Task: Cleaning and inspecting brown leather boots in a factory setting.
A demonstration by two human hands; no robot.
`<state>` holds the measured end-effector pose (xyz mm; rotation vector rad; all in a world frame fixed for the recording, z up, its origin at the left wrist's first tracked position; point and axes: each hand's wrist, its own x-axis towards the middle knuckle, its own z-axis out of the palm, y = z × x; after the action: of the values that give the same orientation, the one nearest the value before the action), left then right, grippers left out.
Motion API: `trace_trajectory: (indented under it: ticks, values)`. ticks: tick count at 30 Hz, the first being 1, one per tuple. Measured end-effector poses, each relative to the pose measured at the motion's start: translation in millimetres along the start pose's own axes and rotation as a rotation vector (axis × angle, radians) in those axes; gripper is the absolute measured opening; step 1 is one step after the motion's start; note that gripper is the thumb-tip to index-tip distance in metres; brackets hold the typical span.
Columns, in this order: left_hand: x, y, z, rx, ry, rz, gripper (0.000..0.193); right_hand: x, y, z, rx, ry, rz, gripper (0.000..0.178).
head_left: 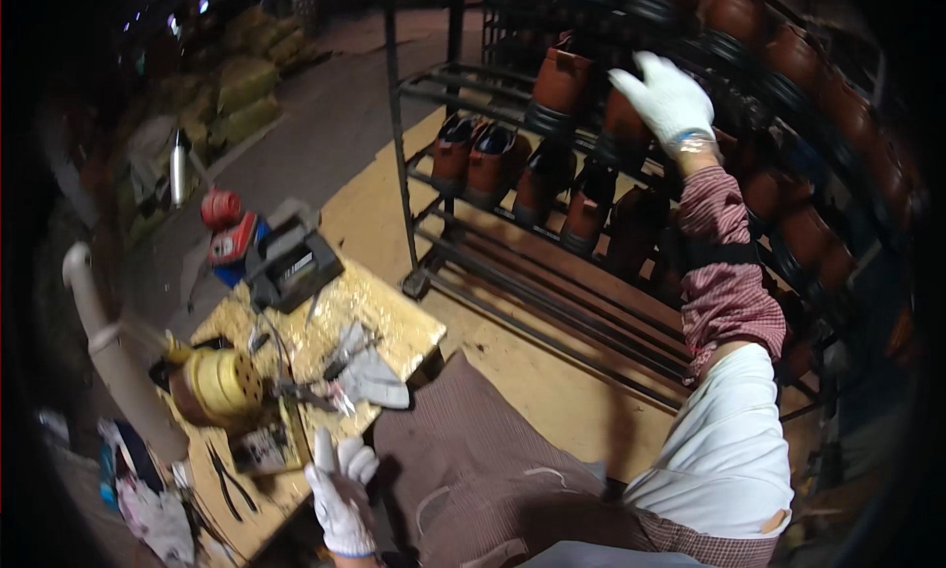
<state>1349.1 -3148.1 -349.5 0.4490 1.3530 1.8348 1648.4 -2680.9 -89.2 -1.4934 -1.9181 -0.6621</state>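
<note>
The person's right hand [668, 97], in a white glove, is reaching up and away to the metal rack [512, 233], its fingers spreading open over a red-brown shoe [623, 115] on an upper shelf. The hand is lying against the shoe's top, but whether it is actually gripping it cannot be told. More red-brown shoes are crowding that shelf on both sides, one [562, 75] just to the left, and a lower row [493, 164] is sitting beneath with dark openings facing out. The rack's black upright post [399, 144] is standing well to the left of the arm, and its slatted lower shelves are lying between the person and the shoes.

The left hand [340, 494], also gloved in white, is hanging low at the near edge of a small worn workbench [394, 317], fingers loosely open and holding nothing. Just beyond it a brass-coloured round tool head [219, 383] is resting on the bench, with a crumpled grey glove or cloth [370, 371] to its right and dark pliers [225, 479] lying to the left of the hand. Farther back a grey boxy machine [293, 263] and a red canister [222, 208] are sitting at the bench's far end. A pale pipe [108, 341] is slanting up at the left.
</note>
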Motion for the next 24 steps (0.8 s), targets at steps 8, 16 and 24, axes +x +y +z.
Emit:
trace_trajectory:
  ticks: [8,16,24]
  values:
    - [-23,-31,27,-0.133,-0.326,-0.066,0.09,-212,-152,-96,0.089,0.049,-0.691,0.024]
    - [-49,-61,-60,-1.1,0.039,-0.264,0.082,-312,-217,-104,1.306,-0.659,-1.402,0.045]
    - [-33,-6,-129,-1.26,0.146,0.249,0.055,-315,-223,-66,1.276,-0.747,-0.89,0.049]
